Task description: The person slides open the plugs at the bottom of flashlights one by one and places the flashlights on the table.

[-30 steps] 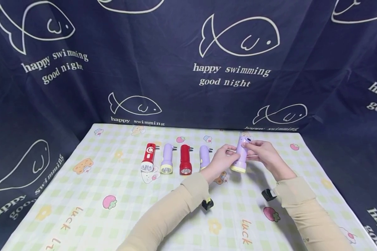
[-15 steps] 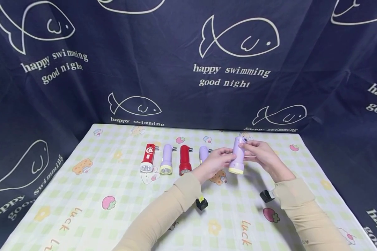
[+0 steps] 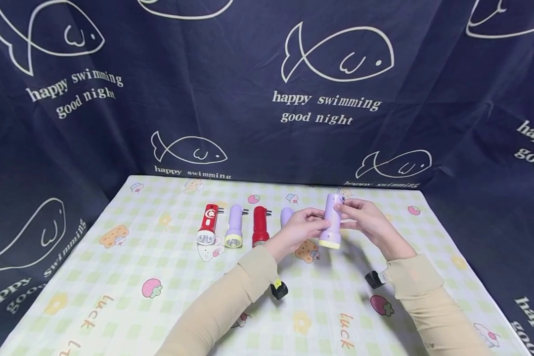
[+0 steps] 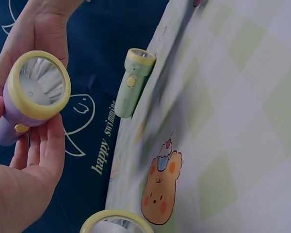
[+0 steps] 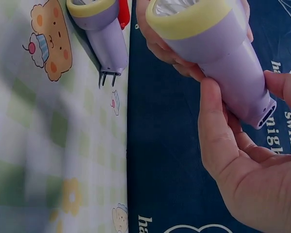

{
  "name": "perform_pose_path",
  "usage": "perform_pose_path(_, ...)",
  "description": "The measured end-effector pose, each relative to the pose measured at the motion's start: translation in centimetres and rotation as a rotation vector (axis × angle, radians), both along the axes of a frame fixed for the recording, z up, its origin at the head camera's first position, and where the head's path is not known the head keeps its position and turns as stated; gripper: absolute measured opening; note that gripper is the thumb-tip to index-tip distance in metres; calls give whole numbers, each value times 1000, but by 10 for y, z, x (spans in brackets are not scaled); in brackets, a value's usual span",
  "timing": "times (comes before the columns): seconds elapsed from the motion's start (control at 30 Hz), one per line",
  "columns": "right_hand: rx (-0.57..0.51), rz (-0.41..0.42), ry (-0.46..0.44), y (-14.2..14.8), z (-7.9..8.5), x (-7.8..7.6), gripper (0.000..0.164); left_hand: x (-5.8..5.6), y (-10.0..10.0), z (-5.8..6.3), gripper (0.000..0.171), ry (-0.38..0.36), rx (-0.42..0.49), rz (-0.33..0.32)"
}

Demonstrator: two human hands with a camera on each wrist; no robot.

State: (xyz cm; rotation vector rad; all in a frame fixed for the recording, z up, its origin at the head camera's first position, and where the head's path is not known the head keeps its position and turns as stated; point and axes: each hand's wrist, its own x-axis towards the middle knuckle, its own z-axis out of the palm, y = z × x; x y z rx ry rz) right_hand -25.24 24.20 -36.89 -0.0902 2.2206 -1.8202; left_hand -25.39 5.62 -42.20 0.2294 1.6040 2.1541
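A purple flashlight (image 3: 332,222) with a yellow lens rim is held above the table between both hands, lens end down and tilted. My left hand (image 3: 299,230) grips its left side, thumb and fingers round the body. My right hand (image 3: 370,222) pinches the upper, tail end; the right wrist view shows a dark slot in that tail (image 5: 266,116). The switch (image 4: 22,128) faces the left fingers in the left wrist view. Behind my left hand, another purple flashlight (image 3: 287,214) lies partly hidden, its plug prongs (image 5: 108,78) sticking out in the right wrist view.
Left of the hands, a red-and-white flashlight (image 3: 208,225), a purple one (image 3: 234,225) and a red one (image 3: 260,222) lie in a row, prongs out. A green flashlight (image 4: 133,82) lies near the table's far edge. Checked cloth (image 3: 129,277) covers the table; a dark curtain (image 3: 249,79) hangs behind.
Both hands have shifted slightly left with the purple flashlight. It has turned a little, so its dark tail slot shows less in the head view. The left hand covers more of the purple flashlight behind it.
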Motion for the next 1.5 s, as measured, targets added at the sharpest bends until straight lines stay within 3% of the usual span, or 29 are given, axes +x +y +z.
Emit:
perform_pose_path(0.27,-40,17,23,-5,2,2,54,4,-6,5,31,59,-111,55)
perform_pose_path(0.5,-43,21,52,-10,1,4,44,7,-12,8,32,189,-258,67)
perform_pose_path(0.73,-40,17,81,-14,-1,6,37,14,-15,8,33,295,-342,98)
perform_pose_path(1.07,-47,-9,118,-20,0,8,40,21,-18,5,34,368,-330,164)
perform_pose_path(1.37,-48,-14,179,-23,1,13,36,20,-25,9,34,379,-300,138)
perform_pose_path(1.5,-30,-10,217,-25,2,14,38,23,-31,20,34,396,-306,114)
